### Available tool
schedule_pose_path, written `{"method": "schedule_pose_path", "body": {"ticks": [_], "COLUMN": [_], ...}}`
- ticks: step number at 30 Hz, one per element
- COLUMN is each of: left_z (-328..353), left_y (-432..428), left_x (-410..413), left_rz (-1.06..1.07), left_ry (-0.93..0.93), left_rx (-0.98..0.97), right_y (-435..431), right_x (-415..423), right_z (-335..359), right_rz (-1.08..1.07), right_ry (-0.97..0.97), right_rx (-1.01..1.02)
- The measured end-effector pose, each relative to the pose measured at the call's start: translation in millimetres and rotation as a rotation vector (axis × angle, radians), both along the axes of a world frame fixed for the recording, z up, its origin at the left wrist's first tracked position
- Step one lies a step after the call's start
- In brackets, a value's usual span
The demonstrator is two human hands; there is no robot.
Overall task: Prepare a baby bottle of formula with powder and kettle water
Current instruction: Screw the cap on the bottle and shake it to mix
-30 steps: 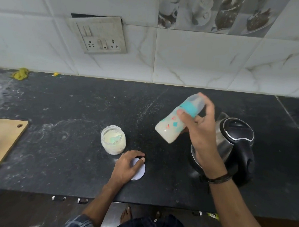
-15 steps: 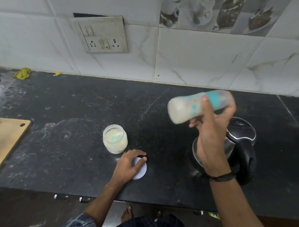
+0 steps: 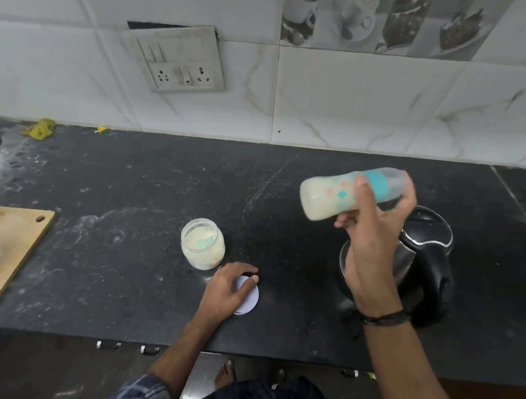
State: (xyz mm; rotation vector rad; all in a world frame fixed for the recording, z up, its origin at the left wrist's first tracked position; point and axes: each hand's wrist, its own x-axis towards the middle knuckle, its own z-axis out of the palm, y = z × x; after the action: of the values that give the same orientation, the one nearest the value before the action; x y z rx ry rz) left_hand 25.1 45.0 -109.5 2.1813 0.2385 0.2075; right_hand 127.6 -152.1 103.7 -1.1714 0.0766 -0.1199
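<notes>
The right hand (image 3: 371, 243) holds the baby bottle (image 3: 352, 192) well above the bench (image 3: 102, 267), near its right end and over the electric kettle (image 3: 425, 260); the grip is closed around the teal collar, thumb on the near side, fingers curled behind. The bottle lies nearly on its side, milky formula filling the body, which suggests it is being shaken to dissolve the powder. The left hand (image 3: 227, 291) rests flat on the white jar lid (image 3: 247, 295) near the bench's front edge, fingers spread, clasping nothing, probably to keep the lid ready. Just behind it stands the open powder jar (image 3: 202, 243), a teal scoop inside.
</notes>
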Motion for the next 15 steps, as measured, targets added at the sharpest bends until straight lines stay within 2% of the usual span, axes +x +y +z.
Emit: {"method": "schedule_pose_path", "body": {"ticks": [1, 5, 8, 10, 13, 15], "left_z": [0, 0, 2, 4, 4, 5], "left_y": [0, 1, 0, -1, 0, 0], "left_x": [0, -1, 0, 0, -1, -1], "left_rz": [0.000, -0.006, -0.007, -0.002, -0.005, -0.006], "left_ry": [0.003, -0.001, 0.013, 0.017, 0.011, 0.012], "left_rx": [0.005, 0.004, 0.001, 0.008, 0.012, 0.005], "right_y": [1, 1, -3, -6, -7, -8], "right_x": [1, -2, 2, 7, 7, 3], "right_z": [0, -5, 2, 5, 2, 2], "right_rz": [-0.022, 0.175, -0.045, -0.110, 0.186, 0.243], "right_ry": [0.025, -0.003, -0.040, -0.022, -0.041, -0.089], "right_rx": [0.007, -0.143, 0.033, 0.057, -0.186, -0.232]}}
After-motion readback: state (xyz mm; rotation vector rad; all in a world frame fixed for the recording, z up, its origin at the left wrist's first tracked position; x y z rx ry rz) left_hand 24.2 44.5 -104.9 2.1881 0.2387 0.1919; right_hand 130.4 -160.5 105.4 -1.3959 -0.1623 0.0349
